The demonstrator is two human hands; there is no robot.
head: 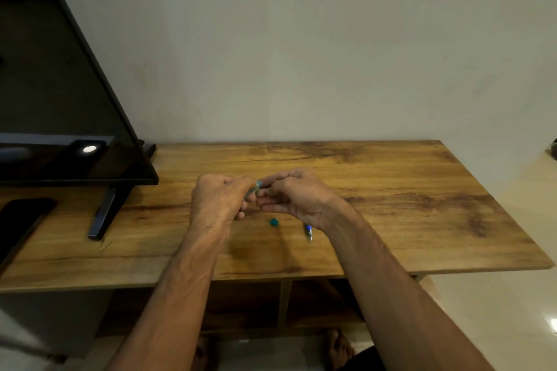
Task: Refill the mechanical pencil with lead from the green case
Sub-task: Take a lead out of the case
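Both hands meet above the middle of the wooden table [391,190]. My left hand [218,199] pinches the pale green lead case [255,188], mostly hidden by fingers. My right hand [291,193] has its fingertips closed at the case's right end; whether a lead is between them is too small to tell. A small dark green cap [273,222] lies on the table just below the hands. The blue mechanical pencil [308,232] lies on the table under my right wrist, only its tip end showing.
A black TV screen [60,114] on a slanted foot [104,214] fills the left side. A dark phone-like slab [21,220] lies at the far left. A wall stands behind the table, whose front edge is near me, with shelves below.
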